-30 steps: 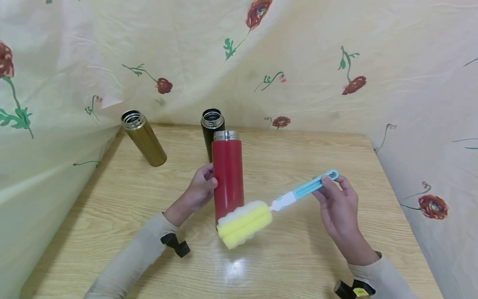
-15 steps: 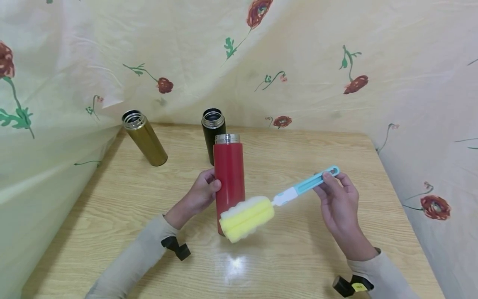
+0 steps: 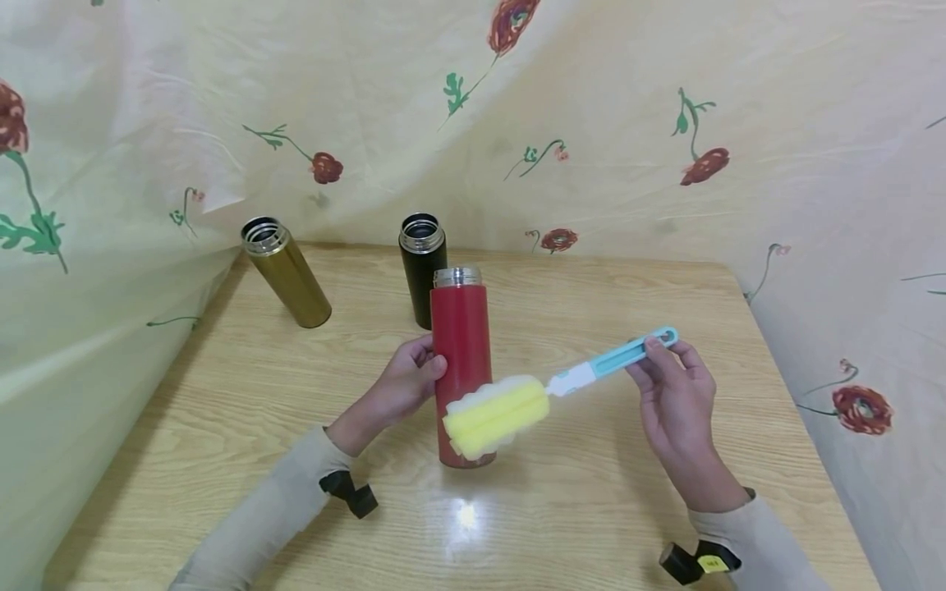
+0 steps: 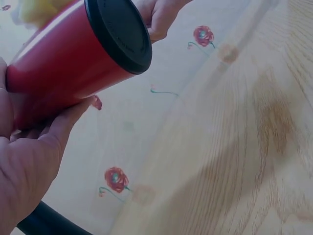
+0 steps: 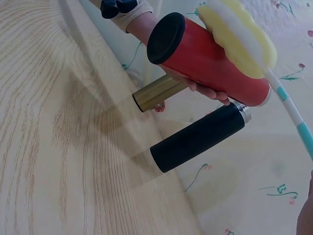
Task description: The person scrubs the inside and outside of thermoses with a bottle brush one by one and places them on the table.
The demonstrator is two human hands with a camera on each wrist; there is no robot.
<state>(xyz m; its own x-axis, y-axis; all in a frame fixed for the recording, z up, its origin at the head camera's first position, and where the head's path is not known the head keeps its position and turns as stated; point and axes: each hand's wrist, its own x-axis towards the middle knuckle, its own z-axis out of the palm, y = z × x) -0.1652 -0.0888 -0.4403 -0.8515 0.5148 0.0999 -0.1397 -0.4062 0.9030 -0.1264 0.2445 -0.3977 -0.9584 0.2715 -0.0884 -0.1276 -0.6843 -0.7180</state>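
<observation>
A red thermos bottle [image 3: 461, 336] without a lid is held up off the table by the left hand [image 3: 402, 379], whose thumb and fingers wrap its side. Its black base [image 4: 122, 34] shows in the left wrist view. Pinched near the end of its blue and white handle [image 3: 617, 359], a bottle brush with a yellow and white sponge head [image 3: 498, 414] is in the right hand [image 3: 680, 406]. The sponge lies in front of the bottle's lower half in the head view, outside the bottle; whether they touch I cannot tell.
A black bottle [image 3: 423, 275] stands upright behind the red one, its mouth uncovered. Farther left at the back is an uncovered gold bottle [image 3: 291, 279]. Flower-printed cloth [image 3: 606, 98] hangs behind and beside the wooden table [image 3: 591, 509].
The red bottle and left hand have shifted slightly right and a little down. The brush's sponge head has moved up and right, while the right hand has barely moved.
</observation>
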